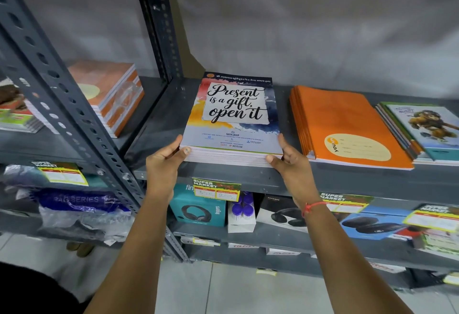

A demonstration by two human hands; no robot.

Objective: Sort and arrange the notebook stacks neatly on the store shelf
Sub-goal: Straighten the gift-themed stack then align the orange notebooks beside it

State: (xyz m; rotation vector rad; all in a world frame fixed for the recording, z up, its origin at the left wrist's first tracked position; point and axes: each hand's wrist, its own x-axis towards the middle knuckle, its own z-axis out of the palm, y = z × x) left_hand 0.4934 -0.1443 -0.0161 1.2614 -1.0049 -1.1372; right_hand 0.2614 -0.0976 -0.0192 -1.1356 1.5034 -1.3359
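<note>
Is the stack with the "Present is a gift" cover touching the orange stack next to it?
Apart. The head view shows a strip of bare grey shelf between the "Present is a gift" stack and the orange stack.

Two bare hands hold a stack of notebooks (232, 125) at the front edge of a gray metal shelf (347, 179). The left hand (165, 162) presses the stack's near left corner. The right hand (290, 162) presses its near right corner. The top cover says "Present is a gift, open it". An orange notebook stack (347, 125) lies just beside it on the right. Further right lies a stack with a cartoon monkey cover (429, 130).
</note>
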